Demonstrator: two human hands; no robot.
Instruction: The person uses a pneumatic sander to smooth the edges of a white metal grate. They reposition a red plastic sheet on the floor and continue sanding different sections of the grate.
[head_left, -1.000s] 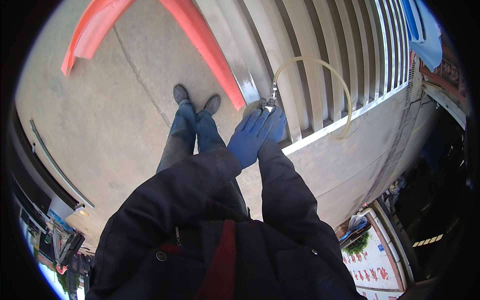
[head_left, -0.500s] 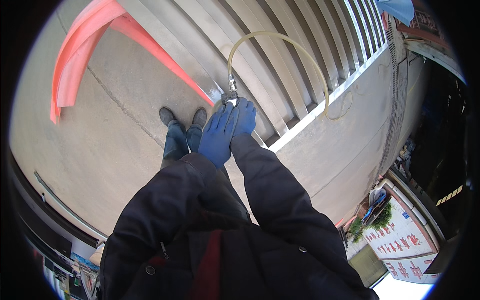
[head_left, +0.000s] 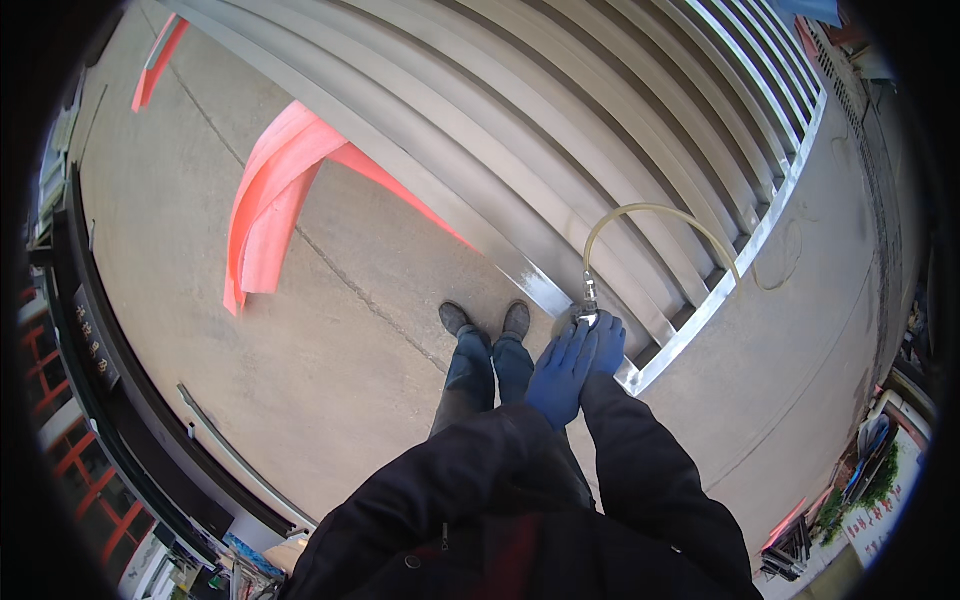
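Seen from left to right on my remote feed: a pink strip (head_left: 160,65) lies on the floor (head_left: 330,420), with a metal bar (head_left: 238,455) below it. Pink foam (head_left: 265,225) folds over the floor and runs up to the left edge of the slatted metal frame (head_left: 430,165). Dark boots (head_left: 455,318) stand beside that edge, near a bright patch (head_left: 540,290). My left hand (head_left: 562,375), gloved in blue, lies against the tool (head_left: 587,319), which rests by the frame's near corner. My right hand (head_left: 610,343), likewise gloved, adjoins it at the tool; the two hands touch. I cannot tell whether the fingers close around it. A yellowish hose (head_left: 655,208) arches from the tool across the right edge.
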